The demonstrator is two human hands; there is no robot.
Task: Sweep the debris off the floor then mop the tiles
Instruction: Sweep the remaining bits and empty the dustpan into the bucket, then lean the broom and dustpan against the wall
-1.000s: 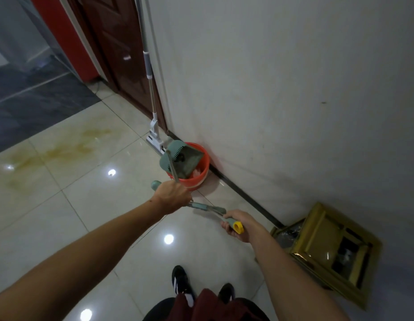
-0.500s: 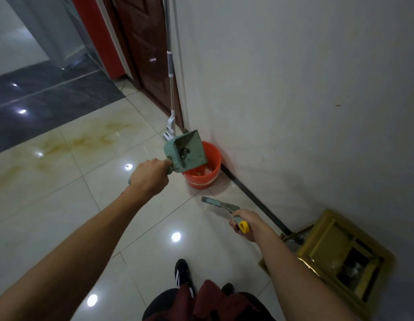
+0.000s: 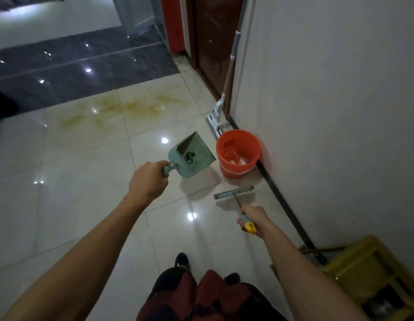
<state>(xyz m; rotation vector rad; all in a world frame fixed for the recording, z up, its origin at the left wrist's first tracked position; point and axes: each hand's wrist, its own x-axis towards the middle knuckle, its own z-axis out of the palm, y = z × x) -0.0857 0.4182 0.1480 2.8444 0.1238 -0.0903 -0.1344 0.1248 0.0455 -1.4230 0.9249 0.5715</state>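
Note:
My left hand [image 3: 148,179] grips the handle of a green dustpan [image 3: 192,156], held above the floor just left of an orange bucket [image 3: 238,152]. The pan faces up and a small dark bit sits inside it. Scraps of debris lie in the bottom of the bucket. My right hand [image 3: 253,218] holds the yellow-capped handle of a small green broom [image 3: 233,193], whose head rests low on the tiles in front of the bucket. A white flat mop [image 3: 217,117] leans against the wall behind the bucket.
The white wall [image 3: 329,112] runs along the right with a dark skirting strip. A yellow stand [image 3: 373,274] sits at the lower right. Yellowish stains [image 3: 122,107] mark the cream tiles ahead. A brown door [image 3: 213,42] and dark tiles lie further off. My shoes [image 3: 183,261] show below.
My left hand lifted the dustpan off the bucket's rim and swung it left, turning it face up. My right hand drew the broom back toward me; its head now points at the bucket.

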